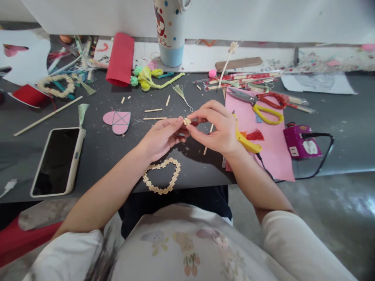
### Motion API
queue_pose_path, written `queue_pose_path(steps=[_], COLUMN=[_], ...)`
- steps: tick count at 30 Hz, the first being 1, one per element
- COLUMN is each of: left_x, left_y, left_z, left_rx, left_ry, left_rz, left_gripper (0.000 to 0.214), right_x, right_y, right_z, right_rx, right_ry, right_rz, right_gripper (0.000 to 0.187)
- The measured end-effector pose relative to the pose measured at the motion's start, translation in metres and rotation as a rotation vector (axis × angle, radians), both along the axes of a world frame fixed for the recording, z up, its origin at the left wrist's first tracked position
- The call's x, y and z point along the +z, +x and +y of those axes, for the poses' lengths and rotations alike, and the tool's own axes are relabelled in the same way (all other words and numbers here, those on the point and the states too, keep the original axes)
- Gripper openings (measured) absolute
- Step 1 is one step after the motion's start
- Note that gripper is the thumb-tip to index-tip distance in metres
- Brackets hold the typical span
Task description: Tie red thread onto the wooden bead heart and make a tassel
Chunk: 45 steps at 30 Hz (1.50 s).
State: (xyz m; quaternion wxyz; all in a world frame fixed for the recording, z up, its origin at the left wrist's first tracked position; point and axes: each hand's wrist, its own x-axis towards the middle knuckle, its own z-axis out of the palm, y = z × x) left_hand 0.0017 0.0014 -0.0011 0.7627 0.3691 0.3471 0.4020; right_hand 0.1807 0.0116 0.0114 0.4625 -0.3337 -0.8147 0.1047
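A small cream flower-shaped piece (186, 121) is pinched between the fingertips of both hands, just above the dark table. My left hand (164, 136) grips it from the left with thumb and fingers. From the right, my right hand (216, 125) holds its edge between thumb and forefinger. Below my left wrist, a heart-shaped ring of small cream flowers (162, 192) lies near the table's front edge. Thin pale sticks (154, 118) are scattered left of the hands. A pink paper heart (121, 122) with drawn lines lies farther left.
A yellow glue gun (249, 143), partly behind my right wrist, rests on pink paper (281, 156) below scissors (268, 108). Its cable runs near a purple box (301, 142). A phone (58, 162) lies left; a tall cup (170, 39) stands at the back.
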Motion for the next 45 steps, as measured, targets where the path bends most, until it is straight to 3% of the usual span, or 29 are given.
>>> queue_pose_path(steps=[15, 21, 32, 45], left_x=[0.0035, 0.0072, 0.0021, -0.002], left_y=[-0.0011, 0.0002, 0.0009, 0.0033], left_z=[-0.0001, -0.0003, -0.0025, -0.0035], left_rx=[-0.018, 0.086, 0.305, 0.383], left_ry=[0.007, 0.064, 0.402, 0.444], left_rz=[-0.029, 0.022, 0.269, 0.3], left_gripper=[0.028, 0.025, 0.03, 0.025], right_x=[-0.0013, -0.0038, -0.0041, -0.0053], right_y=[-0.0004, 0.0014, 0.001, -0.0003], right_z=[0.0002, 0.0009, 0.0021, -0.0002], right_rx=[-0.004, 0.025, 0.01, -0.01], right_ry=[0.001, -0.016, -0.083, -0.076], right_rz=[-0.024, -0.01, 0.053, 0.165], right_gripper=[0.009, 0.013, 0.011, 0.007])
